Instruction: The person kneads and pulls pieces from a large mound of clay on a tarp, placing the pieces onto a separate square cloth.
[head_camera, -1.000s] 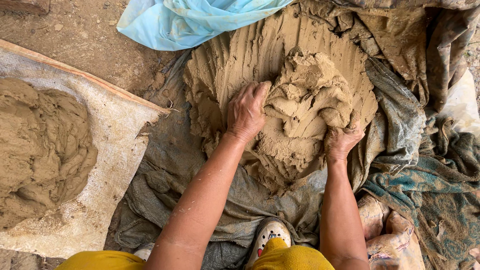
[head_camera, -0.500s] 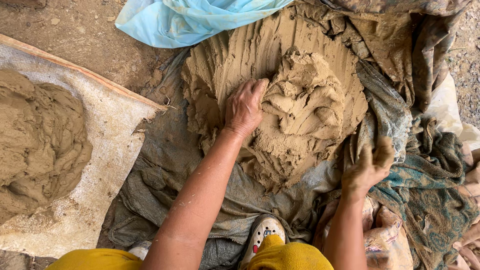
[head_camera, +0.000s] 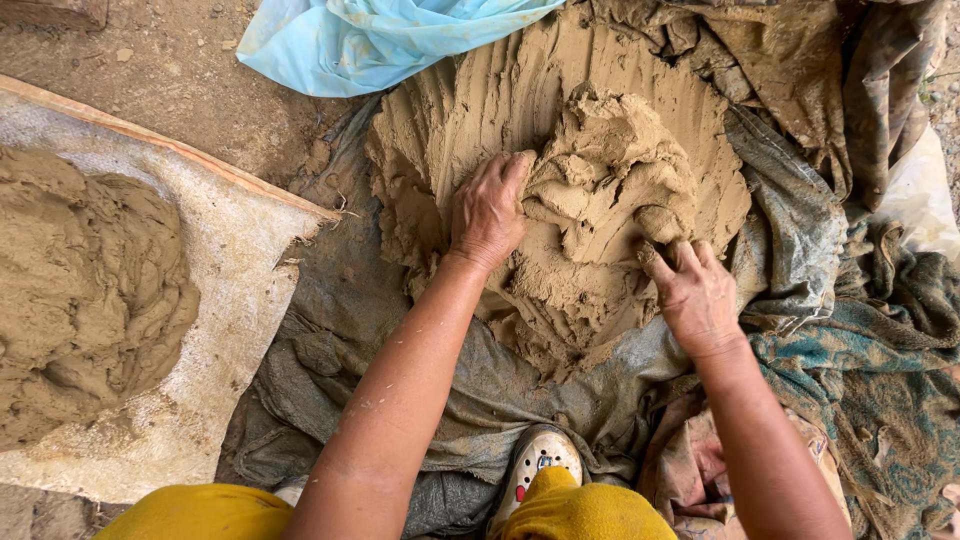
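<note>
Pressing into furrowed, wet brown clay mound (head_camera: 600, 190), both hands.

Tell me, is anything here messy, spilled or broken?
Nothing looks broken or spilled. Both hands, left hand and right hand, press into a mound of wet clay that sits on crumpled, mud-smeared cloths. A second clay heap rests on a white sheet. The mud is messy, but all of it sits on its covers.

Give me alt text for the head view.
Both hands press into a mound of wet clay on muddy cloth: left hand on its left side, right hand at its lower right edge. Another clay heap lies far left.
</note>
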